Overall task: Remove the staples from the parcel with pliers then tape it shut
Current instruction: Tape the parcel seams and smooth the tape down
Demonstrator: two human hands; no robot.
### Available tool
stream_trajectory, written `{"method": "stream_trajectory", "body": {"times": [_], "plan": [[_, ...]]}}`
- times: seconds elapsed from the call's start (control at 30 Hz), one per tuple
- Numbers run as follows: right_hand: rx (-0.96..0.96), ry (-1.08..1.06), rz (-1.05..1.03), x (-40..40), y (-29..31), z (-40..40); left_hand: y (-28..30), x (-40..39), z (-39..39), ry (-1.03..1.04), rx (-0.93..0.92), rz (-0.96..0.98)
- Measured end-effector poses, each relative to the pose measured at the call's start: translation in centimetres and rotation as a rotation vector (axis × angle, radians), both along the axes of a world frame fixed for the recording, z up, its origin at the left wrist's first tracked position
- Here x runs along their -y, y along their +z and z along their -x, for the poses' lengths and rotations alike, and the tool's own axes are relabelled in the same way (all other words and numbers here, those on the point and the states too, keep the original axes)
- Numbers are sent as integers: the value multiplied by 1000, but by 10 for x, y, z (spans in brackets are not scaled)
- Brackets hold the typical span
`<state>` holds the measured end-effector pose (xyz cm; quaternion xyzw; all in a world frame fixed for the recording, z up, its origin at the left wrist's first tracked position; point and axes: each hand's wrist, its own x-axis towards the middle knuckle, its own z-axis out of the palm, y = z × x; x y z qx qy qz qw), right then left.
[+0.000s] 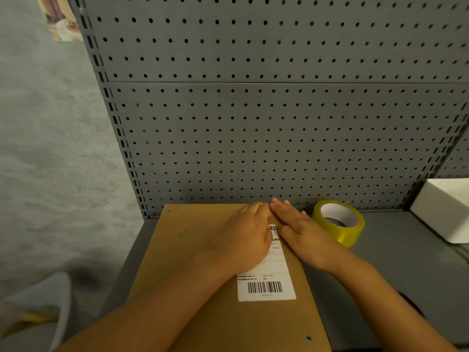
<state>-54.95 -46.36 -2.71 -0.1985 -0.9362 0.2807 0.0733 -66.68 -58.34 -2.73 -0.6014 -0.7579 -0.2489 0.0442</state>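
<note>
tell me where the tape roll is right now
In the head view the yellow tape roll stands on the grey bench at the right of the parcel, just beyond the right hand, near the pegboard's foot.

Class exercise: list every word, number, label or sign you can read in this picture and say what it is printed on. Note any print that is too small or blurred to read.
Shipping label on the parcel: barcodes and rows of small print, all too blurred to read.
Digits under the lower barcode: too small to read.
Larger dark characters near the label's top, partly under the left hand and right hand: not legible.
Tape roll, white box, pegboard: no text visible.
</note>
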Motion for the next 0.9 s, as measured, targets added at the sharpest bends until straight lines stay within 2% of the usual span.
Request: {"method": "stream_trajectory", "body": {"times": [0.17,0.3,0.37,0.43,0.63,0.77,0.9], "plan": [[43,-9,-54,2,-1,8,1,0,0,-1,12,3],[21,-8,21,8,3,13,2,0,1,13,58,-5],[41,-7,-48,11,3,11,2,1,2,14,57,2],[-30,-11,-69,15,0,4,3,1,3,12,55,6],[-204,-20,172,21,-12,-20,4,1,2,7,-9,32],[-137,-27,310,14,-12,-20,3,1,3,1,-41,105],[-153,-178,503,12,-7,-5,1,0,4,-64,-96,178]]}}
